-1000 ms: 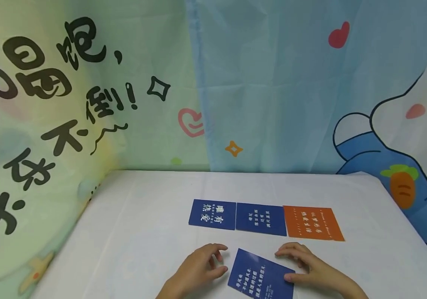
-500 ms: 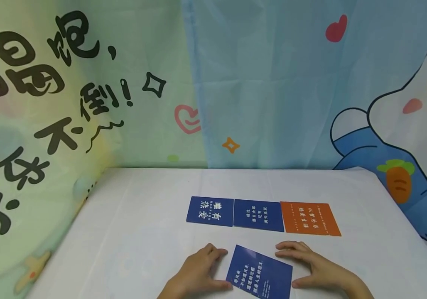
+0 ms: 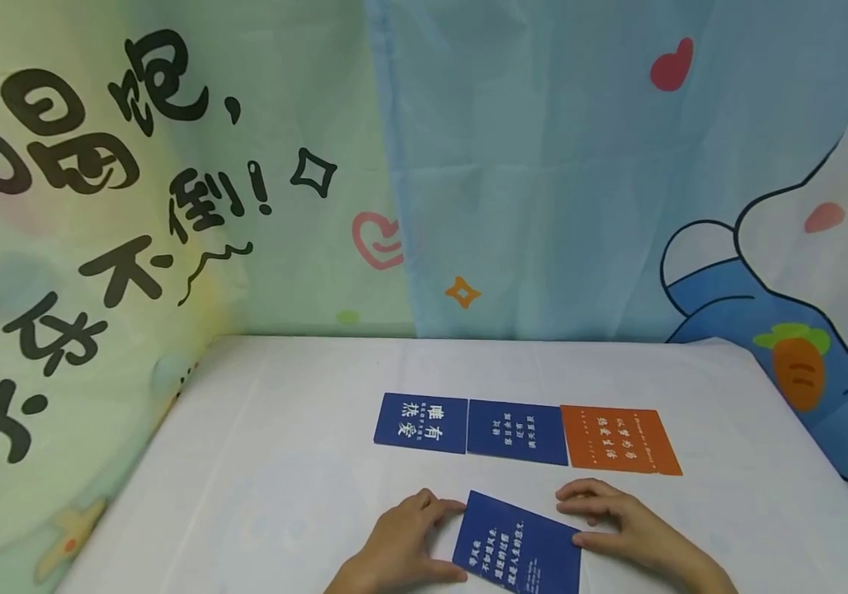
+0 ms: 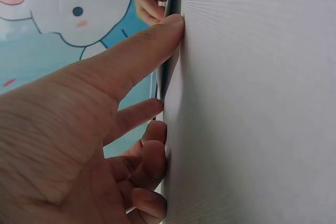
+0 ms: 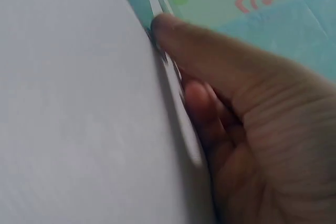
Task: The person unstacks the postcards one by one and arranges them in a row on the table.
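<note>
A dark blue card [image 3: 519,544] with white writing lies slightly skewed on the white table [image 3: 283,462] near the front edge. My left hand [image 3: 412,540] rests on the cloth at its left side, index tip at the top-left corner and thumb against the lower left edge. My right hand [image 3: 617,524] lies at the card's right side, thumb touching the right edge. In the left wrist view my left hand [image 4: 105,129] has its straight thumb on the card's edge [image 4: 169,51]. The right wrist view shows my right hand [image 5: 247,108] with its fingertips down on the cloth.
Farther back, three cards lie side by side in a row: a blue card [image 3: 421,422], a second blue card [image 3: 517,431] and an orange card [image 3: 619,440]. Printed cartoon curtains [image 3: 543,181] hang close behind and to the left of the table.
My left index and thumb have closed in on the card's left side. My right thumb has slid off the card's face to its right edge. The card has barely moved.
</note>
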`<state>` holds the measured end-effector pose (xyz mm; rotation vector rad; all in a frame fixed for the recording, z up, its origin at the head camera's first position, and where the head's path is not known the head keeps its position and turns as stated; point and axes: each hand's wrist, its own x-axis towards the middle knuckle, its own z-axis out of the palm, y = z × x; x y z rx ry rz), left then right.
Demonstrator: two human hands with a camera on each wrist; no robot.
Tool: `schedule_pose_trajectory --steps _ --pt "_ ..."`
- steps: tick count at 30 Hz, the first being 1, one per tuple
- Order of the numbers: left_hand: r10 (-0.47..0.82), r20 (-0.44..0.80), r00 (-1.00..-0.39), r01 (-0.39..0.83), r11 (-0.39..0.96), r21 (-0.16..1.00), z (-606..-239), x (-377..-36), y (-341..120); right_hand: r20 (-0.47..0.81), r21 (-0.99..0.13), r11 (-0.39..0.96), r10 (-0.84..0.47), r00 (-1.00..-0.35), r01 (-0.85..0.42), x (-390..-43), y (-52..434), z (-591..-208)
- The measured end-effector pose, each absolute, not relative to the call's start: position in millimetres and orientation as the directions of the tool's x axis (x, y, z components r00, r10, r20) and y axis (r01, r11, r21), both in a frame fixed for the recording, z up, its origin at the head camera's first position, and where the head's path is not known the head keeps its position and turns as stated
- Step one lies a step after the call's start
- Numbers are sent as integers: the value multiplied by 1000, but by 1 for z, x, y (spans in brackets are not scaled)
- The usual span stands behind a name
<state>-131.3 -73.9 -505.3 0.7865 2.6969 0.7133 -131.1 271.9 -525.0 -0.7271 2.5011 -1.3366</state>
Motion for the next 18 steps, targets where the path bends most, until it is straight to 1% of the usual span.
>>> schedule_pose_trajectory --steps 2,4,7,10,13,18 --pt "559 -87 -825 442 734 516 -506 -132 -73 63 -807 478 -516 -854 -348 -131 272 -525" --pt "560 -75 -825 449 731 514 -507 -133 -72 50 -793 493 -532 -845 -358 -130 273 -524" --pt "557 -60 -828 452 728 515 -507 -133 -72 19 -775 502 -591 -807 -385 -128 274 -522" --pt "557 -49 -829 454 722 523 -507 -133 -74 27 -771 473 -645 -764 -427 -127 274 -521" --pt "553 -43 -832 448 715 536 -508 -133 -74 50 -766 469 -638 -768 -439 -126 274 -520" --pt "548 -27 -836 438 696 569 -511 -133 -75 40 -784 482 -589 -807 -391 -125 273 -521"
